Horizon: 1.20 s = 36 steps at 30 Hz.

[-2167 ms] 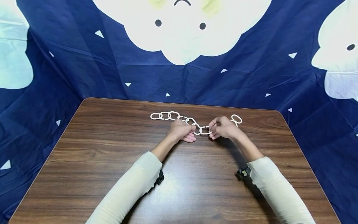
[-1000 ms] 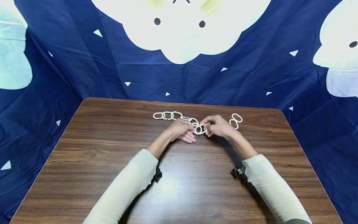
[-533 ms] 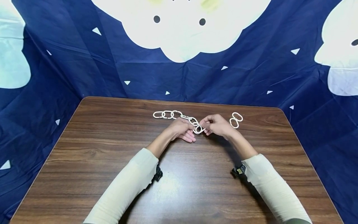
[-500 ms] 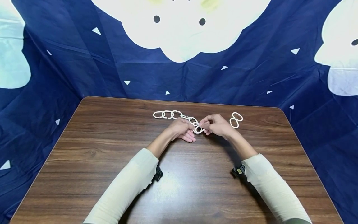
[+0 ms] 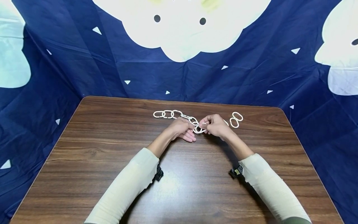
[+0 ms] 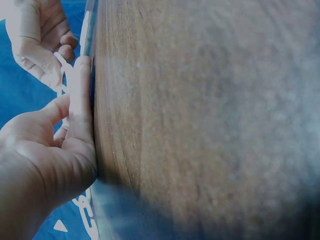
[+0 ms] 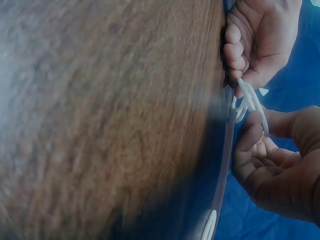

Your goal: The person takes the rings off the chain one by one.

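A chain of white oval links (image 5: 167, 114) trails along the back of the wooden table and ends between the two hands. My left hand (image 5: 181, 128) pinches a link near its right end between thumb and index finger, the other fingers stretched out beneath. Close beside it, my right hand (image 5: 215, 126) pinches a white link (image 7: 255, 102) with thumb and fingertips. In the head view that link overlaps the chain's last links (image 5: 198, 129). The right wrist view shows the links crossing between both sets of fingertips; their exact joint is partly hidden by the fingers.
Two loose white links (image 5: 234, 123) lie on the table (image 5: 179, 186) to the right of my right hand. Part of another link (image 5: 226, 123) shows just behind that hand. A dark blue curtain (image 5: 184, 81) with white cloud shapes hangs around the table's back and sides.
Over two seconds my right hand has come left toward my left hand, drawing its link over the chain's end. Part of another link behind the right hand has come into view.
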Available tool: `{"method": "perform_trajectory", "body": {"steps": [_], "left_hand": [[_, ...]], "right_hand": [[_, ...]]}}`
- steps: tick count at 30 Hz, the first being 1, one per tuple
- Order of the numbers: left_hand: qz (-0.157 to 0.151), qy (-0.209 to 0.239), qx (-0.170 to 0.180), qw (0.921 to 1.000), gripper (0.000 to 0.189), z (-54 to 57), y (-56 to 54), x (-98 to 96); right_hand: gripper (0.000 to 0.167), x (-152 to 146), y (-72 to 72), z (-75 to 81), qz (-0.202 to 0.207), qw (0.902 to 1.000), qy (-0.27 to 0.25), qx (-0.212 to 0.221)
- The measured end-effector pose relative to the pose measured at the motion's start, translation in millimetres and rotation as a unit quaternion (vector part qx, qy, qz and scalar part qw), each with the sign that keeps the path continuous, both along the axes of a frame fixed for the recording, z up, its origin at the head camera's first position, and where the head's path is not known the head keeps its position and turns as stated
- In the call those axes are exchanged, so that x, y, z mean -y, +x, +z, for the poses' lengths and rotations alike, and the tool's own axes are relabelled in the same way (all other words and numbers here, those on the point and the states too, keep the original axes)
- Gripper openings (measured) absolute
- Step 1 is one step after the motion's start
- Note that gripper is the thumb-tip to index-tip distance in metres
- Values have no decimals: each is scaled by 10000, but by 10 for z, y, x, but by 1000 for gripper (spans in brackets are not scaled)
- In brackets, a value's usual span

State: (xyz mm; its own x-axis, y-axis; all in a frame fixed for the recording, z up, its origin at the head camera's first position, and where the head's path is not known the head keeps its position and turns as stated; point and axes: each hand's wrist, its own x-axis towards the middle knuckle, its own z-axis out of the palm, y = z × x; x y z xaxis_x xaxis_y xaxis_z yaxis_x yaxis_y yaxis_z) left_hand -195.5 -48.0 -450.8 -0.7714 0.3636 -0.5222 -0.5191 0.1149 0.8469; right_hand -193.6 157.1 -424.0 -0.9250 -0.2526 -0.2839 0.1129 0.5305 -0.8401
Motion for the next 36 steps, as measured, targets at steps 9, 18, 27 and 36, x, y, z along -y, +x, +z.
{"method": "perform_trajectory", "body": {"steps": [9, 18, 27, 36], "left_hand": [[-69, 61, 14, 10000, 20, 13, -4, -15], [-55, 95, 54, 9999, 18, 21, -11, -31], [-60, 14, 47, 10000, 16, 43, 8, -20], [-64, -55, 17, 10000, 21, 33, 43, -2]], "right_hand": [[16, -13, -25, 6, -65, 10000, -10, 42], [14, -33, 6, -14, -46, 9999, 127, 21], [18, -174, 0, -33, 129, 9988, 21, -479], [18, -385, -56, -50, -146, 9988, 154, -431]]}}
